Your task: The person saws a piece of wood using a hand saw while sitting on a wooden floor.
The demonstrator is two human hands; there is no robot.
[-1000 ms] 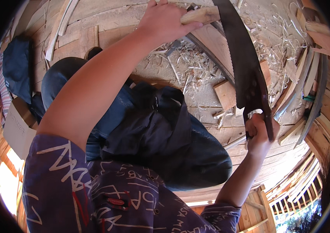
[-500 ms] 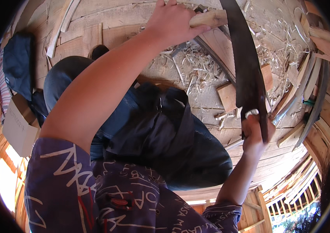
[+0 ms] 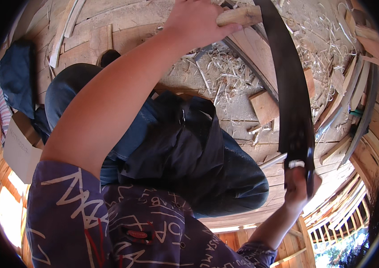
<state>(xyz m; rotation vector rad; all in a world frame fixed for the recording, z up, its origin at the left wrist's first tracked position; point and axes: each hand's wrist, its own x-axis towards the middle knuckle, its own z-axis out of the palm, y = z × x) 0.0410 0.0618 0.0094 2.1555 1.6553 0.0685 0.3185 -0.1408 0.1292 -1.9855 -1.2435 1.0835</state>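
My right hand [image 3: 300, 185] is wrapped round the dark handle of a hand saw [image 3: 290, 94], whose long black blade runs away from me to the top of the view. At the top, my left hand [image 3: 197, 23] grips a short piece of wood [image 3: 241, 16], fingers over it and thumb along its near side. The wood's right end meets the toothed left edge of the blade. Under it lies a longer board [image 3: 254, 56] with a dark edge, set slantwise on the floor. The tips of my left fingers are partly cut off by the top of the view.
Curly wood shavings [image 3: 230, 80] and a small wood block [image 3: 264, 107] lie on the plank floor. Long strips [image 3: 360, 91] are stacked at the right. A cardboard box [image 3: 19, 149] and dark cloth [image 3: 17, 78] are at the left. My crossed legs [image 3: 238, 174] fill the near middle.
My right hand has pulled the saw back toward me, so its handle is lower in view. My left hand keeps its hold on the piece of wood and has hardly moved.
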